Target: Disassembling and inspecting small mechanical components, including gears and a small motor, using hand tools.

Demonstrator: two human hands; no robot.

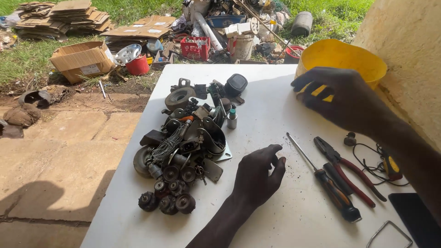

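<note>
My left hand (258,174) rests on the white table (275,119) with its fingers loosely curled and nothing in it, just right of a pile of dark metal and rubber scrap parts (183,147). My right hand (342,98) grips the side of a yellow plastic bucket (342,57) at the table's far right corner. A screwdriver with a black and orange handle (326,181) lies between the two hands.
Red-handled pliers (351,167) lie beside the screwdriver, with a black cable (374,160) and a dark flat object (415,216) further right. A beige wall (409,55) stands right of the bucket. Cardboard boxes (82,59) and junk lie on the ground beyond.
</note>
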